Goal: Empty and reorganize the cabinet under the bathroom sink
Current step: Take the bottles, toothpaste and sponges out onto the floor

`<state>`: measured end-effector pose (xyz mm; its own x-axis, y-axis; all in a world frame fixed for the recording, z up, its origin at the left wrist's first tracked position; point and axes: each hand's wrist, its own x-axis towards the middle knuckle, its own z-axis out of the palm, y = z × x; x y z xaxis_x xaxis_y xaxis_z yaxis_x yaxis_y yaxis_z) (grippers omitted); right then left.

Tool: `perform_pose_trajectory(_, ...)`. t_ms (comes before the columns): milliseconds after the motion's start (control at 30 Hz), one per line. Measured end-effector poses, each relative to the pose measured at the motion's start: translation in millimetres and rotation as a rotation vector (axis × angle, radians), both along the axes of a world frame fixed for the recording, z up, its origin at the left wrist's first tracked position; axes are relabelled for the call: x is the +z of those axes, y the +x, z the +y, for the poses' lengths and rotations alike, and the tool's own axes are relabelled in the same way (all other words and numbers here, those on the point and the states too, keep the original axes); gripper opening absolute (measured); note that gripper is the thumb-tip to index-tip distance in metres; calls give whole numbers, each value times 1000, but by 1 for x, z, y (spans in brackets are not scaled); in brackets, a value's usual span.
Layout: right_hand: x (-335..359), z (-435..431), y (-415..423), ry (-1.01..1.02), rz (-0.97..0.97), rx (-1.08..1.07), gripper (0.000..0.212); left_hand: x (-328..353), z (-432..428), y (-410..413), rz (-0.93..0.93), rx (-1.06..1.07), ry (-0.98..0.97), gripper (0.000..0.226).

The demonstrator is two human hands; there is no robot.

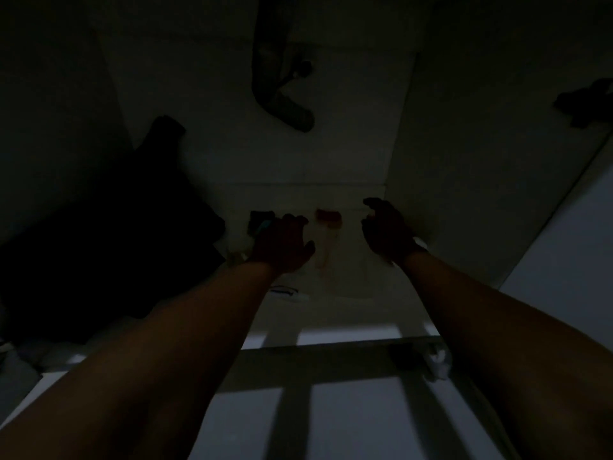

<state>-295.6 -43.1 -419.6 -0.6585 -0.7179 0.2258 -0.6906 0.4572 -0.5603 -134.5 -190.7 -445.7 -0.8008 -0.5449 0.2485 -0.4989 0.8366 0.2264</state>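
Both bare arms reach into the dim cabinet (348, 151), under the drain pipe (277, 81). The right grip (388, 232) hangs over the cabinet's floor, fingers loosely curled, holding nothing. The left grip (282, 245) meets a small dark-and-teal thing (260, 220) — too dark to tell whether it has hold. A reddish smear (328, 216) lies between them; a black bag (116, 247) slumps at the left.

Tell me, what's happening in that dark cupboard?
A person reaches both arms into the cabinet under the sink. The left hand is against a small dark thing with a teal part; it is too dark to tell whether it grips it. The right hand hovers loosely curled, holding nothing. A reddish smear lies between the hands, a big dark bag sits at the left, and the drain pipe hangs behind.
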Motion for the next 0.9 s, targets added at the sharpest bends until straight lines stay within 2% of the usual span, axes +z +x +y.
perform_pose_trajectory(133,-18,5,-28,-51,42,-80,49,-9,1,-18,4,-3,13,64)
perform_pose_trajectory(233,-31,21,-47,48,55,-100,49,-28,12,-31,-13,-56,92,65)
perform_pose_trajectory(267,-27,32,-41,81,133,-71,49,-35,16,-35,-34,-62,99,65)
perform_pose_trajectory(400,-18,49,-38,69,201,-111,45,-51,27,-59,-50,-77,91,64)
perform_pose_trajectory(500,-49,53,-72,211,145,-194,54,-60,40,-82,-28,-110,126,62)
perform_pose_trajectory(600,-61,49,-89,124,21,-297,59,-67,59,-104,20,-129,178,57)
perform_pose_trajectory(700,-69,46,-98,123,5,-283,54,-64,75,-129,124,-94,69,50)
perform_pose_trajectory(767,-67,43,-102,139,54,-257,48,-58,80,-149,124,-88,6,47)
perform_pose_trajectory(900,-63,33,-105,235,188,-195,35,-71,68,-190,51,-231,78,65)
